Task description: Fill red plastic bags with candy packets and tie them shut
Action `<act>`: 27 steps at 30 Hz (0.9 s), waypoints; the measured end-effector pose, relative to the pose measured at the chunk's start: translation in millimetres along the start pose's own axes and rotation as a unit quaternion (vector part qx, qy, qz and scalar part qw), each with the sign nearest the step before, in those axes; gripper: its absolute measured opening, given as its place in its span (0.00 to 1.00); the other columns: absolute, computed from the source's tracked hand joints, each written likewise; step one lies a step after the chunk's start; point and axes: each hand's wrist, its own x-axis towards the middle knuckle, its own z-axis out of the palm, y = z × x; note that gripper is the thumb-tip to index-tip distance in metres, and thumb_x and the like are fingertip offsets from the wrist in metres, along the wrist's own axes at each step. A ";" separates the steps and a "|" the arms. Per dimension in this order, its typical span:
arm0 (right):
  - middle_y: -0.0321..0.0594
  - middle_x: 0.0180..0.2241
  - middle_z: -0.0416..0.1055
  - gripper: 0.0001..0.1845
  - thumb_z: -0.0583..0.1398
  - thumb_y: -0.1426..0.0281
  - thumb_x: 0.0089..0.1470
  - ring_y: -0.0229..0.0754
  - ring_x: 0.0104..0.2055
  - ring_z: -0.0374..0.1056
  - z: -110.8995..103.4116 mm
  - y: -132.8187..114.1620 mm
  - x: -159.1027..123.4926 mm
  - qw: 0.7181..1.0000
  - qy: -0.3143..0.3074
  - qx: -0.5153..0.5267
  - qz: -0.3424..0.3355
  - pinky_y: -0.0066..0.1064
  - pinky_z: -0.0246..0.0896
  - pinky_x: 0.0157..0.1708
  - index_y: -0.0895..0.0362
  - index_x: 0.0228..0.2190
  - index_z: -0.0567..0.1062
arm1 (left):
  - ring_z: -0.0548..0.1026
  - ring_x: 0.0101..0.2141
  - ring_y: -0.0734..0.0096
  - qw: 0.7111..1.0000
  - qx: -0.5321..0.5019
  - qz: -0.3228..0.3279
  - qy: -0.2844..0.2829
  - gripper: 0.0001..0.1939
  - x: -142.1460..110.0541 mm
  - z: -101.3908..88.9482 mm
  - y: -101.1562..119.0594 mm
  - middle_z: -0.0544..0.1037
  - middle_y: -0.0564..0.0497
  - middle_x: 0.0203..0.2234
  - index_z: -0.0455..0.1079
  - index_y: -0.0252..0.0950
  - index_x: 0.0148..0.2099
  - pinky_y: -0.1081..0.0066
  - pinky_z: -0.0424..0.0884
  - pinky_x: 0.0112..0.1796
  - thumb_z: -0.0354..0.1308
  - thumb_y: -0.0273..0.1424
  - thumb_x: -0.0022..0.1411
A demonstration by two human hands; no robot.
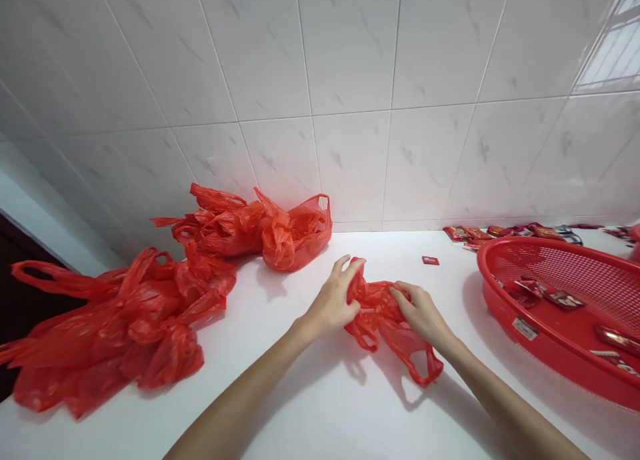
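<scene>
Between my two hands is a crumpled red plastic bag (383,303), its loop handles hanging toward me over the white tabletop. My left hand (337,293) grips the bag's left edge between thumb and fingers. On the other side, my right hand (417,307) pinches the upper right part of the bag, with some fingertips hidden behind the plastic. I cannot see anything inside the bag. A small red packet (431,261) lies flat on the table beyond my right hand.
A red plastic basket (505,313) holding several small packets stands at the right. More packets (500,232) lie along the tiled wall (350,160) behind it. Heaps of red plastic bags (115,320) cover the left side, with others (300,237) against the wall.
</scene>
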 end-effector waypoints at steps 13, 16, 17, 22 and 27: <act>0.34 0.17 0.58 0.29 0.57 0.44 0.50 0.35 0.19 0.53 -26.3 -8.2 6.2 0.983 -0.054 0.096 0.148 0.28 0.46 0.20 0.55 0.17 0.62 | 0.78 0.37 0.63 0.966 -0.069 -0.042 0.247 0.07 0.8 -66.7 -14.2 0.81 0.47 0.35 0.78 0.37 0.35 0.67 0.74 0.43 0.66 0.32 0.51; 0.33 0.17 0.57 0.30 0.57 0.43 0.50 0.34 0.20 0.52 -18.3 -8.4 4.6 0.983 -0.072 0.082 0.150 0.28 0.45 0.21 0.55 0.18 0.61 | 0.78 0.37 0.66 0.988 0.001 0.112 0.110 0.07 -11.8 -45.8 9.3 0.81 0.48 0.34 0.78 0.37 0.37 0.69 0.74 0.42 0.58 0.31 0.61; 0.32 0.17 0.57 0.30 0.57 0.42 0.50 0.34 0.20 0.52 -16.3 -8.7 4.3 0.982 -0.077 0.079 0.152 0.28 0.46 0.21 0.55 0.18 0.61 | 0.78 0.37 0.67 0.989 0.034 0.144 0.015 0.09 -15.9 -36.9 15.1 0.81 0.49 0.35 0.78 0.38 0.38 0.69 0.74 0.42 0.55 0.29 0.63; 0.31 0.18 0.57 0.30 0.55 0.42 0.52 0.35 0.22 0.52 -14.3 -10.1 2.8 0.977 -0.102 0.070 0.174 0.28 0.47 0.22 0.55 0.19 0.59 | 0.78 0.42 0.60 0.909 0.308 0.118 -0.254 0.16 -21.2 1.4 17.0 0.82 0.46 0.41 0.75 0.35 0.43 0.63 0.73 0.45 0.46 0.20 0.65; 0.32 0.20 0.61 0.28 0.56 0.44 0.57 0.35 0.23 0.55 -19.9 -10.7 -0.2 0.964 -0.154 0.044 0.213 0.28 0.51 0.25 0.56 0.22 0.62 | 0.76 0.50 0.55 0.864 0.454 0.007 -0.217 0.21 -5.9 -7.3 7.1 0.75 0.42 0.53 0.68 0.35 0.55 0.63 0.74 0.44 0.44 0.18 0.64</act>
